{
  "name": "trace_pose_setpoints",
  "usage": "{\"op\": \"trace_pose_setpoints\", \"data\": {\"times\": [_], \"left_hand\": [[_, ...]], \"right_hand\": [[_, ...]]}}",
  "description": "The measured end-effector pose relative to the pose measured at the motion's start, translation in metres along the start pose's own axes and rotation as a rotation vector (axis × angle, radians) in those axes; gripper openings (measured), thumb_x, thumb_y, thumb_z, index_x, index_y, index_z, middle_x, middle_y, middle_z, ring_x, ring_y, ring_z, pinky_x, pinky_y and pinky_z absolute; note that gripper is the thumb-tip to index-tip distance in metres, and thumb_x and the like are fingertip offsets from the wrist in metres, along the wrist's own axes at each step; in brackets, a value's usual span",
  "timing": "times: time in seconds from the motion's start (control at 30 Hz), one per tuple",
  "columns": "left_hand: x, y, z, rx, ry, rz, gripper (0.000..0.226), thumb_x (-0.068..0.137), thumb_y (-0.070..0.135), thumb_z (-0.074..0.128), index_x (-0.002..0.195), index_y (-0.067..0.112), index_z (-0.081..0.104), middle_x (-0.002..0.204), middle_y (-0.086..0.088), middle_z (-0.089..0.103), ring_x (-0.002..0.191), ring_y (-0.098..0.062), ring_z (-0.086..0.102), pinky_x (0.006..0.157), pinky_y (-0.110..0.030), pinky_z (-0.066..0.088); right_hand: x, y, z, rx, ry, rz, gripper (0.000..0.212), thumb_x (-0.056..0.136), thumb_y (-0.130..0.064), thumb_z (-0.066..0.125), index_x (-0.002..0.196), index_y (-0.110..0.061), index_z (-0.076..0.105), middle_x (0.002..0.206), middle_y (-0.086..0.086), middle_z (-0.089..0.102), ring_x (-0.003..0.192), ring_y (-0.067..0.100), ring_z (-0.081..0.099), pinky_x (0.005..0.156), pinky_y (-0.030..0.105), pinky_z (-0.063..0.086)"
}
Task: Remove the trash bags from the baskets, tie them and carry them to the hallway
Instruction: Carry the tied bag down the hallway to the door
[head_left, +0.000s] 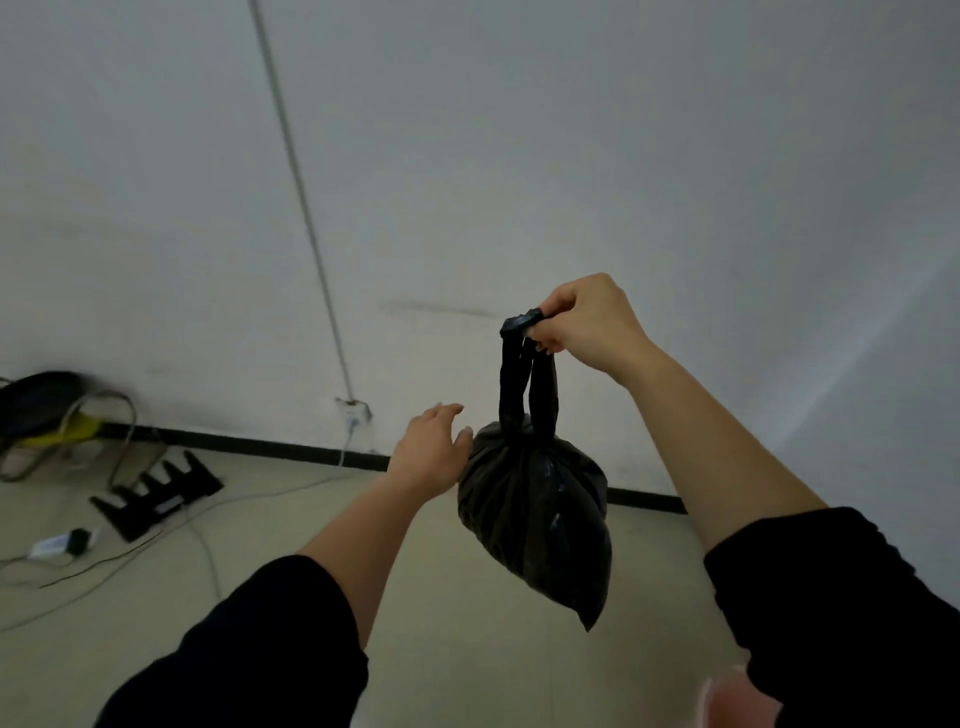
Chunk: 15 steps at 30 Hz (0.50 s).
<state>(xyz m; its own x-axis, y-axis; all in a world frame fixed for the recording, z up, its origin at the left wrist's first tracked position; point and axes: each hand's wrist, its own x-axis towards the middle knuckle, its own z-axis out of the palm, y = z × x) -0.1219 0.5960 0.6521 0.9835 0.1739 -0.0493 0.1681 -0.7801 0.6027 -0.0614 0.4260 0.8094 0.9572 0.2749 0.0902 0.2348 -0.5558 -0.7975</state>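
Just one tied trash bag (535, 509)

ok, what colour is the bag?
Black, slightly glossy. The bag hangs from the right hand in the head view.

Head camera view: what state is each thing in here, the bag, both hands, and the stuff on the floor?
Trash bag: tied shut, hanging in the air.
Right hand: closed on the bag's handles, held up.
Left hand: open, beside the bag; touching it or not, cannot tell.
Black rack: lying on the floor.
Wall socket: cable plugged in.
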Motion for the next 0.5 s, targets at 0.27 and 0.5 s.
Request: {"op": "trace_pose_setpoints", "data": {"times": [0.27, 0.5], "left_hand": [[-0.059, -0.140, -0.130, 0.009, 0.151, -0.139, 0.047, 0.100, 0.034, 0.037, 0.143, 0.015, 0.039, 0.150, -0.007, 0.038, 0.139, -0.025, 0.031, 0.114, -0.041, 0.029], [-0.135, -0.297, -0.240, 0.060, 0.171, -0.220, 0.048, 0.101, 0.035, 0.035, 0.144, 0.015, 0.038, 0.150, -0.006, 0.037, 0.142, -0.021, 0.026, 0.112, -0.040, 0.030]], "right_hand": [[0.004, -0.131, 0.152, -0.020, -0.196, -0.137, 0.004, 0.072, 0.001, 0.072, 0.076, -0.001, 0.071, 0.072, 0.014, 0.071, 0.059, 0.015, 0.065, 0.054, 0.021, 0.047], [-0.009, -0.247, 0.311, -0.014, -0.293, -0.211, 0.004, 0.072, -0.001, 0.071, 0.071, -0.005, 0.071, 0.071, 0.014, 0.072, 0.061, 0.016, 0.065, 0.056, 0.025, 0.050]]}}
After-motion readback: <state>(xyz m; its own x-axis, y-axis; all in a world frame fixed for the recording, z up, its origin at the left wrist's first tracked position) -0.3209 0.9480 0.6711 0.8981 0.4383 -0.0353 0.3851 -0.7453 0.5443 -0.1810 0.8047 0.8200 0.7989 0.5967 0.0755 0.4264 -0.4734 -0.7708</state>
